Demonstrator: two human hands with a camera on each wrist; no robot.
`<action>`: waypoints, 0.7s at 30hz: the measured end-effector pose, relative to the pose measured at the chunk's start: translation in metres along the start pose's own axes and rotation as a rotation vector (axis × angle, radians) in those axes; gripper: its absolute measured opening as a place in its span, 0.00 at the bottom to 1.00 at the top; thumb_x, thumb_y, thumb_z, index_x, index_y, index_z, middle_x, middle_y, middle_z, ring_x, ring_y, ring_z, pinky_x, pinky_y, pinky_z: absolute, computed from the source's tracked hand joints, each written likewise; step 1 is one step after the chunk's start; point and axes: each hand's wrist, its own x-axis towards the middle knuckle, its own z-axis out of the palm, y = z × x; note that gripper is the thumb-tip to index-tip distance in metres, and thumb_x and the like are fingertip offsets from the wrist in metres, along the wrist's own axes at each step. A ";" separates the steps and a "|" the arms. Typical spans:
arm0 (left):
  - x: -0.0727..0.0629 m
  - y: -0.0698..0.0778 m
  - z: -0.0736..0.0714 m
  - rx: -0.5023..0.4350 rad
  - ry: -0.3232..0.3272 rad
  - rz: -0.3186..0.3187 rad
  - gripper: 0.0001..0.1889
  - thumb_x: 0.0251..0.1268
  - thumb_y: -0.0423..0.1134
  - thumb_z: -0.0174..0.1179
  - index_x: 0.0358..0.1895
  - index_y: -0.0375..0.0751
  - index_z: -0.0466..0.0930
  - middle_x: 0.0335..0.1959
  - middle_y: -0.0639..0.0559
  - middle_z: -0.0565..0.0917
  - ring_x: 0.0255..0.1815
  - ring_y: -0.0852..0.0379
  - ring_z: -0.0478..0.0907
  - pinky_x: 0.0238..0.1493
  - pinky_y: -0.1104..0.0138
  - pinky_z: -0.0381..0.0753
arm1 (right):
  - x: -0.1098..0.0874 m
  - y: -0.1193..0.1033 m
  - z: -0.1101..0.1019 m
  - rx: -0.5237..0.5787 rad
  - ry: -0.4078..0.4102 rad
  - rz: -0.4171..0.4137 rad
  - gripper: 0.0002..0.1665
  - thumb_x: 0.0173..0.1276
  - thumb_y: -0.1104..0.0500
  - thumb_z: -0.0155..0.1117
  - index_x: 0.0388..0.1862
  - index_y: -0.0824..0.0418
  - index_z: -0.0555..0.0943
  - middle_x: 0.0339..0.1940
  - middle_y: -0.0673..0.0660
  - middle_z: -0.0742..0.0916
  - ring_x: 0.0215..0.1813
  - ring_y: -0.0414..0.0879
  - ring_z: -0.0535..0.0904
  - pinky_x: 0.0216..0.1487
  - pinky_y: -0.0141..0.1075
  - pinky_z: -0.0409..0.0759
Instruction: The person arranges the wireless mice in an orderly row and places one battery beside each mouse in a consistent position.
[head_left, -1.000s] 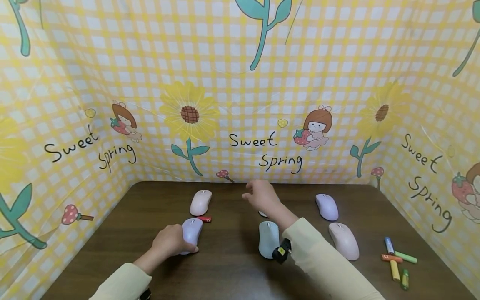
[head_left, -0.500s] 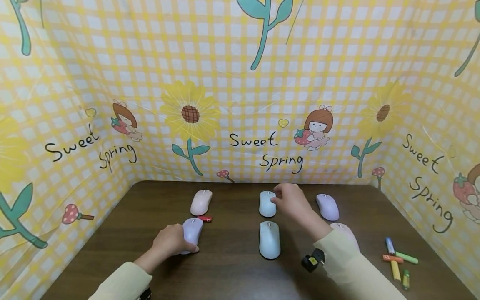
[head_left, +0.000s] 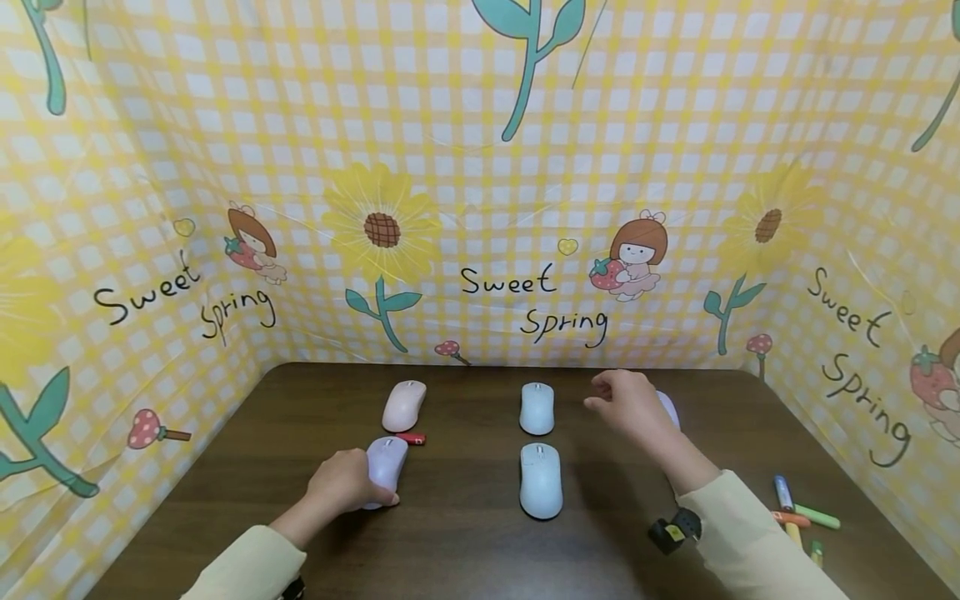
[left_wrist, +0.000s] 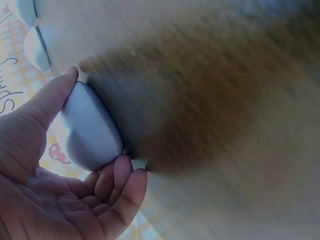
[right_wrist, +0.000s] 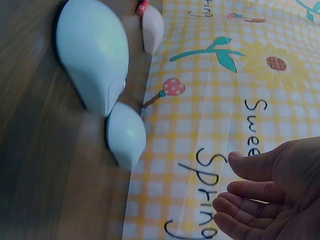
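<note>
A lavender computer mouse (head_left: 387, 467) sits on the left part of the table, and my left hand (head_left: 336, 481) holds it by the sides between thumb and fingers. The left wrist view shows that mouse (left_wrist: 90, 127) with its underside hidden from sight. My right hand (head_left: 633, 410) hovers above the table at the back right, its fingers loosely bent around nothing. It partly covers another lavender mouse (head_left: 667, 408). To its left stand two pale blue mice, a back one (head_left: 537, 408) and a front one (head_left: 541, 481).
A pinkish mouse (head_left: 404, 406) lies at the back left, with a red battery (head_left: 412, 439) just in front. Several coloured batteries, including a green one (head_left: 817, 517), lie at the right, partly behind my sleeve. A checked cloth (head_left: 480, 208) walls in the table.
My right hand has moved rightward, from above the back blue mouse, past its right side, toward the back right. Both blue mice are uncovered. My left hand stays on the lavender mouse.
</note>
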 end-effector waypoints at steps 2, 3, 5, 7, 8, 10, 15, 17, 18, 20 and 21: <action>0.000 0.000 0.000 0.000 -0.002 -0.001 0.32 0.34 0.57 0.79 0.30 0.33 0.76 0.22 0.48 0.75 0.22 0.52 0.72 0.23 0.59 0.72 | -0.003 0.006 -0.004 -0.006 0.000 0.001 0.19 0.63 0.59 0.70 0.49 0.70 0.82 0.43 0.64 0.86 0.44 0.55 0.83 0.43 0.48 0.80; 0.000 0.000 0.000 0.000 -0.002 -0.002 0.32 0.34 0.57 0.79 0.30 0.33 0.76 0.22 0.48 0.75 0.23 0.52 0.72 0.23 0.59 0.72 | -0.005 0.009 -0.005 -0.009 -0.001 0.000 0.19 0.64 0.59 0.70 0.48 0.70 0.82 0.43 0.64 0.86 0.44 0.55 0.83 0.42 0.48 0.80; 0.000 0.001 0.000 0.002 -0.001 -0.004 0.32 0.33 0.57 0.79 0.30 0.33 0.76 0.22 0.48 0.75 0.23 0.52 0.72 0.23 0.59 0.72 | -0.008 0.015 -0.008 -0.019 0.001 0.000 0.18 0.64 0.60 0.70 0.48 0.70 0.81 0.42 0.64 0.86 0.43 0.55 0.84 0.42 0.47 0.80; 0.001 0.000 0.000 0.005 0.000 -0.005 0.32 0.33 0.57 0.79 0.30 0.33 0.76 0.23 0.48 0.75 0.23 0.52 0.72 0.23 0.59 0.73 | -0.011 0.021 -0.011 -0.023 0.000 -0.004 0.18 0.64 0.60 0.70 0.48 0.71 0.81 0.42 0.64 0.86 0.43 0.56 0.84 0.41 0.47 0.80; 0.001 0.000 0.000 0.006 0.002 -0.004 0.32 0.33 0.57 0.79 0.30 0.33 0.76 0.23 0.48 0.75 0.23 0.52 0.72 0.23 0.58 0.73 | -0.012 0.023 -0.013 -0.025 0.000 -0.001 0.18 0.64 0.60 0.70 0.48 0.71 0.81 0.42 0.64 0.86 0.43 0.55 0.84 0.41 0.47 0.80; 0.001 0.000 0.000 0.009 0.005 -0.004 0.33 0.33 0.58 0.79 0.30 0.33 0.76 0.23 0.48 0.75 0.23 0.52 0.72 0.23 0.58 0.73 | -0.016 0.027 -0.016 -0.037 0.000 0.002 0.18 0.64 0.60 0.70 0.49 0.71 0.81 0.42 0.65 0.86 0.43 0.56 0.83 0.42 0.48 0.80; 0.000 0.001 0.000 0.011 0.007 -0.007 0.33 0.33 0.58 0.79 0.31 0.32 0.76 0.23 0.47 0.75 0.23 0.51 0.72 0.23 0.58 0.73 | -0.024 0.037 -0.025 -0.055 0.014 -0.001 0.19 0.64 0.60 0.69 0.49 0.71 0.81 0.44 0.66 0.85 0.45 0.58 0.83 0.44 0.51 0.78; 0.000 0.001 0.000 0.011 0.005 -0.010 0.33 0.33 0.58 0.79 0.31 0.32 0.76 0.23 0.47 0.75 0.23 0.51 0.72 0.24 0.58 0.73 | -0.026 0.041 -0.028 -0.056 0.020 -0.004 0.19 0.64 0.60 0.69 0.49 0.72 0.81 0.44 0.66 0.85 0.45 0.59 0.82 0.45 0.52 0.78; 0.000 0.001 0.000 0.011 0.003 -0.012 0.33 0.33 0.58 0.79 0.31 0.32 0.76 0.23 0.47 0.75 0.23 0.51 0.72 0.24 0.57 0.73 | -0.028 0.043 -0.030 -0.056 0.025 -0.006 0.19 0.63 0.61 0.69 0.49 0.72 0.81 0.44 0.67 0.85 0.45 0.59 0.82 0.45 0.53 0.78; 0.000 0.001 0.000 0.013 0.002 -0.015 0.33 0.33 0.58 0.79 0.31 0.32 0.76 0.23 0.47 0.75 0.23 0.51 0.72 0.24 0.57 0.73 | -0.030 0.048 -0.033 -0.055 0.030 -0.005 0.19 0.63 0.61 0.68 0.49 0.73 0.81 0.43 0.67 0.85 0.45 0.60 0.82 0.45 0.53 0.78; 0.000 0.001 -0.001 0.012 0.002 -0.015 0.33 0.33 0.58 0.79 0.31 0.32 0.76 0.23 0.47 0.75 0.23 0.51 0.72 0.24 0.57 0.73 | -0.030 0.050 -0.035 -0.056 0.030 -0.005 0.19 0.63 0.61 0.69 0.49 0.73 0.80 0.43 0.68 0.85 0.45 0.61 0.82 0.44 0.53 0.78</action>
